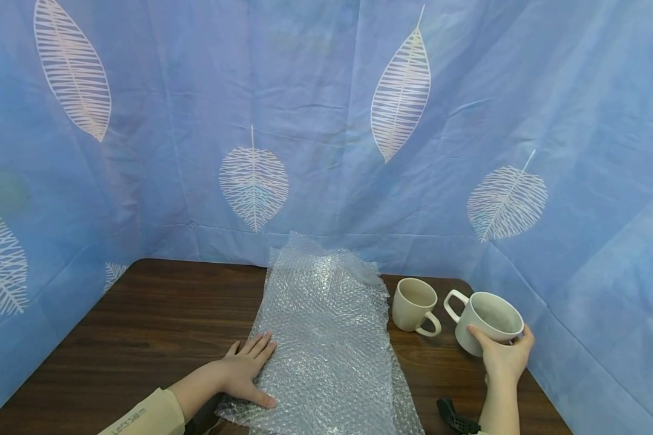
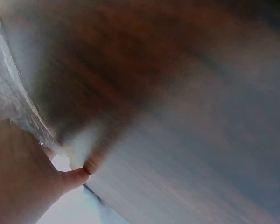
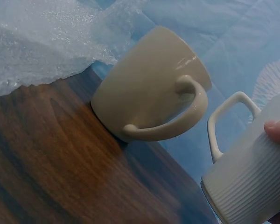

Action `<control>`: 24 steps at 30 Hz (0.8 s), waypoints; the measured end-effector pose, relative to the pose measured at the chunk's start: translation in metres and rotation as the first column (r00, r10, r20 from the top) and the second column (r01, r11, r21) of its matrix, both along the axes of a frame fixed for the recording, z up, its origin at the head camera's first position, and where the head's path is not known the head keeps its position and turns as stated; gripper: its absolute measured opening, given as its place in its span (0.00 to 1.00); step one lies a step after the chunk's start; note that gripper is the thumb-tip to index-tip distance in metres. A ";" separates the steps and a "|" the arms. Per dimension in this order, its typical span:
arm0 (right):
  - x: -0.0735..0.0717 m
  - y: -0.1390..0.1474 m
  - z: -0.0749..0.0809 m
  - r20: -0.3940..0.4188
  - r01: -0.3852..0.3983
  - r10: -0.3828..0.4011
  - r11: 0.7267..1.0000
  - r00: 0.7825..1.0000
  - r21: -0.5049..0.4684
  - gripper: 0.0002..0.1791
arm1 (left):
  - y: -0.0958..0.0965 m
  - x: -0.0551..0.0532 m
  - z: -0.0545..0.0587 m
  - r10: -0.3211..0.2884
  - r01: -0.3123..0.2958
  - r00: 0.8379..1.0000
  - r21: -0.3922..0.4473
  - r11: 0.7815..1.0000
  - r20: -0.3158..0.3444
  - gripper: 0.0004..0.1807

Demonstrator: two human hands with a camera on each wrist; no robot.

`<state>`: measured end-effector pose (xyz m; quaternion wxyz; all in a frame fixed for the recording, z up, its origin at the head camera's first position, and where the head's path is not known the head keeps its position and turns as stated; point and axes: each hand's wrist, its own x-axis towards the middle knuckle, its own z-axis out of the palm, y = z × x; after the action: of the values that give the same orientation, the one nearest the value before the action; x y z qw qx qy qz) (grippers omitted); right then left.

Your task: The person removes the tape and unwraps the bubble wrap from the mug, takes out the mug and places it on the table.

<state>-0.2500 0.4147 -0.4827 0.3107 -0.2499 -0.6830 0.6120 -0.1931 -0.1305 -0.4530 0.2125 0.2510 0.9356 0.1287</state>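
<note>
My right hand (image 1: 505, 357) grips a white mug (image 1: 476, 326) by its body, thumb on the near side and fingers round the right. Its angular handle points left, and ribbed sides show in the right wrist view. Whether its base touches the table I cannot tell. Just left of it a beige mug (image 1: 410, 308) stands upright, handle toward the right. Sheets of clear bubble wrap (image 1: 326, 338) lie down the middle of the table. On their left edge rests my left hand (image 1: 245, 371), palm down with fingers spread.
The dark wooden table (image 1: 168, 314) has rounded far corners. A blue curtain (image 1: 315, 78) with white leaf prints hangs behind and along both sides. A black strap-like device (image 1: 454, 417) is at the right wrist.
</note>
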 end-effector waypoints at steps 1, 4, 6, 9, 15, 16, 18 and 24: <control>0.000 0.000 -0.001 0.007 0.002 -0.002 1.000 1.000 0.003 0.69 | 0.000 0.001 0.001 0.001 -0.001 1.000 -0.001 1.000 -0.001 0.60; 0.005 -0.007 0.006 0.023 0.007 -0.007 1.000 1.000 0.013 0.67 | 0.000 0.001 0.001 -0.001 0.001 1.000 0.006 1.000 0.000 0.61; 0.012 -0.016 0.015 0.035 0.008 -0.008 1.000 0.999 0.015 0.66 | -0.002 -0.001 -0.001 -0.008 0.008 1.000 0.020 1.000 0.000 0.61; 0.025 -0.033 0.030 0.040 -0.001 0.000 1.000 0.999 0.015 0.63 | -0.003 -0.003 -0.003 -0.018 0.018 1.000 0.039 0.999 0.002 0.63; 0.036 -0.047 0.042 0.042 -0.016 0.016 1.000 0.999 0.011 0.62 | -0.003 -0.003 -0.003 -0.022 0.022 1.000 0.041 0.999 0.003 0.63; 0.036 -0.047 0.042 0.046 -0.014 0.014 1.000 0.999 0.011 0.62 | -0.002 -0.002 -0.002 -0.021 0.021 1.000 0.037 0.999 0.003 0.62; 0.035 -0.046 0.041 0.051 -0.005 0.004 1.000 0.999 0.005 0.62 | -0.002 -0.002 -0.002 -0.016 0.016 1.000 0.031 0.999 -0.002 0.62; 0.034 -0.045 0.036 0.047 -0.007 0.006 1.000 0.999 0.017 0.64 | -0.001 -0.001 -0.003 -0.012 0.012 1.000 0.028 1.000 -0.014 0.62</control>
<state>-0.2159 0.3697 -0.4471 0.2948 -0.2594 -0.6961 0.6010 -0.1940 -0.1315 -0.4558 0.2031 0.2604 0.9336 0.1389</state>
